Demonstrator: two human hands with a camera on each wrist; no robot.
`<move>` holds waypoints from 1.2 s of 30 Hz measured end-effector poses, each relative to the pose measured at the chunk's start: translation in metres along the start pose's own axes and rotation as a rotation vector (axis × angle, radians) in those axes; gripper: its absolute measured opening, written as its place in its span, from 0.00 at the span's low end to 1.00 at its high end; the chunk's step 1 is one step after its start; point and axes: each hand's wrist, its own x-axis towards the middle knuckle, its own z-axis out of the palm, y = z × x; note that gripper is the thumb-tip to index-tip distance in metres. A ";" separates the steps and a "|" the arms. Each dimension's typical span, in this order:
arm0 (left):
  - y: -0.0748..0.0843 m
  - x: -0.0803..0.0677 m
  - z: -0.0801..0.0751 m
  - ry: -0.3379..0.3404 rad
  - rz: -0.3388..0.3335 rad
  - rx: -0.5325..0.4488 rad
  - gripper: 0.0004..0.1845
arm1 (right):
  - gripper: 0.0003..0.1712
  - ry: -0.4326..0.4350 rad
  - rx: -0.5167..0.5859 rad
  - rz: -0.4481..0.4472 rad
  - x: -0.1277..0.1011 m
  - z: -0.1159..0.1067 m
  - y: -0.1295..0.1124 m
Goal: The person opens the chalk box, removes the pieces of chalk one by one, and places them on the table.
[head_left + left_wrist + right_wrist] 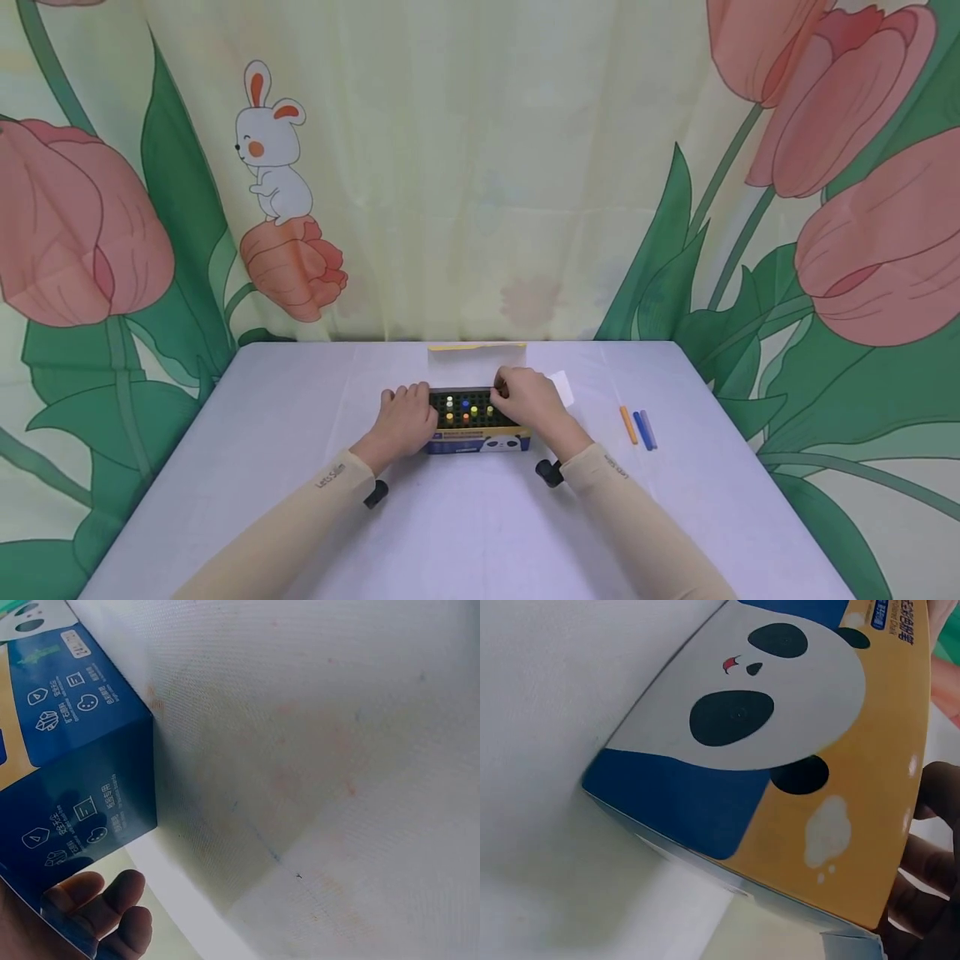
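Note:
A blue and yellow box (476, 443) with a panda print lies at the table's middle, its lid flap (476, 360) folded back. Inside, a black tray (468, 400) holds several coloured sticks standing upright. My left hand (405, 417) grips the box's left end; in the left wrist view its fingers (105, 900) curl round the blue side of the box (67, 772). My right hand (521, 398) lies over the tray's right part with curled fingers. The right wrist view shows the panda face of the box (780, 727) and fingers (930, 855) past its top edge.
An orange stick (628, 424), a blue stick (641, 429) and a pale purple stick (649, 428) lie side by side to the right of the box. A white slip (561, 387) lies behind my right hand. The table (300, 500) ends at a tulip-print curtain.

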 end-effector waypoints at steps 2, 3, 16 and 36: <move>0.000 0.000 0.000 -0.004 -0.003 -0.003 0.17 | 0.06 -0.013 0.001 -0.022 -0.001 0.002 0.000; 0.001 -0.001 -0.001 -0.006 -0.005 -0.004 0.17 | 0.06 -0.020 0.001 -0.031 -0.001 0.003 0.000; 0.001 0.001 0.002 -0.022 -0.025 0.006 0.19 | 0.11 -0.068 -0.050 -0.112 -0.002 0.007 0.004; 0.000 0.002 0.002 -0.018 -0.013 -0.027 0.21 | 0.08 -0.171 0.044 -0.092 -0.003 0.003 0.011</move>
